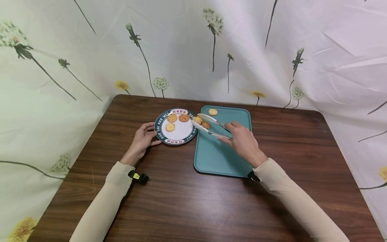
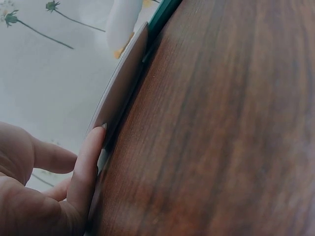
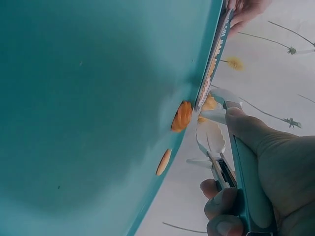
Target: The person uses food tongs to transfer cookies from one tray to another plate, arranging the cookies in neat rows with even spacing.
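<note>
My left hand (image 1: 143, 136) rests at the left rim of a round plate (image 1: 181, 133), thumb and fingers at its edge. On the plate lie a round cookie (image 1: 172, 118), a pretzel-shaped cookie (image 1: 183, 118) and a flower-shaped cookie (image 1: 170, 127). My right hand (image 1: 242, 139) grips a pair of tongs (image 1: 215, 134) with pale tips. Between the tips sits a ridged yellow cookie (image 1: 197, 120), over the plate's right rim. Just beside it, a swirled brown cookie (image 1: 205, 125) lies on the teal tray (image 1: 222, 154). In the right wrist view, fingers and thumb wrap the tongs' handles (image 3: 251, 191).
A pale oval cookie (image 1: 213, 112) lies at the tray's far left corner. The plate's right edge overlaps the tray's left rim. Under both is a dark wooden table (image 1: 169, 201), with a flower-printed cloth (image 1: 181, 43) hanging behind it.
</note>
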The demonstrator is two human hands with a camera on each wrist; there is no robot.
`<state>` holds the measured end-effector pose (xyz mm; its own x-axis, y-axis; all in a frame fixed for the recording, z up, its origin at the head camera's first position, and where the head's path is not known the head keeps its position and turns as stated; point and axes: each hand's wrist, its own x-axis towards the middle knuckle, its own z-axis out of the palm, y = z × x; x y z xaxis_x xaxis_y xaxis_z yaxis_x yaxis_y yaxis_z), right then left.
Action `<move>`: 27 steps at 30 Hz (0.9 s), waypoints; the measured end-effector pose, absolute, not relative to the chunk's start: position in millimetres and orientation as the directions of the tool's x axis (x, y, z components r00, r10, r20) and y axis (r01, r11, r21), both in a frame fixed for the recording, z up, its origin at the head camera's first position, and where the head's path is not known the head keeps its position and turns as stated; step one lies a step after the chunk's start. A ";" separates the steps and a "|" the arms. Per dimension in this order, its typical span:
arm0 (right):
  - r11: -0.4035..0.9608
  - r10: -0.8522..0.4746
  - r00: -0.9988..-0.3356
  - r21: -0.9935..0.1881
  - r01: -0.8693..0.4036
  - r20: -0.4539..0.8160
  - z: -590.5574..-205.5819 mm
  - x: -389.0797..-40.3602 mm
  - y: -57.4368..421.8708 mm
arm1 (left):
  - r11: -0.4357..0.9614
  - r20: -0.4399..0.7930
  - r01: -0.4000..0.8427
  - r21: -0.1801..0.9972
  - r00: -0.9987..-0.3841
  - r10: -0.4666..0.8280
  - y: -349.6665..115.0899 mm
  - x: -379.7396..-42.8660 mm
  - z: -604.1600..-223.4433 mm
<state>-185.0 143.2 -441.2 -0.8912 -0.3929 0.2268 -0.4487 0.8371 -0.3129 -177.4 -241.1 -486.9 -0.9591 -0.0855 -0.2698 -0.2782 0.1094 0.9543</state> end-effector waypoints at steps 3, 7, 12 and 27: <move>0.834 -0.404 -0.885 -0.304 -0.460 0.233 -441.8 -185.4 139.1 | 0.102 -0.271 -0.279 0.955 -0.959 -0.085 -241.1 -178.3 -485.7; 0.822 -0.430 -0.870 -0.294 -0.488 0.242 -442.3 -184.9 133.3 | 0.095 -0.278 -0.285 0.954 -0.957 -0.079 -241.2 -177.7 -485.2; 0.809 -0.447 -0.857 -0.294 -0.509 0.256 -443.9 -183.3 126.7 | 0.101 -0.278 -0.285 0.953 -0.958 -0.076 -241.9 -176.8 -486.4; 0.807 -0.459 -0.861 -0.304 -0.507 0.219 -446.4 -180.9 112.5 | 0.104 -0.273 -0.280 0.954 -0.959 -0.075 -242.6 -177.3 -486.6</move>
<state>-180.9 112.5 -446.4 -0.8614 -0.4586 0.2186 -0.5067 0.8067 -0.3041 -177.3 -242.6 -486.6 -0.9590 -0.0752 -0.2731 -0.2799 0.1041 0.9544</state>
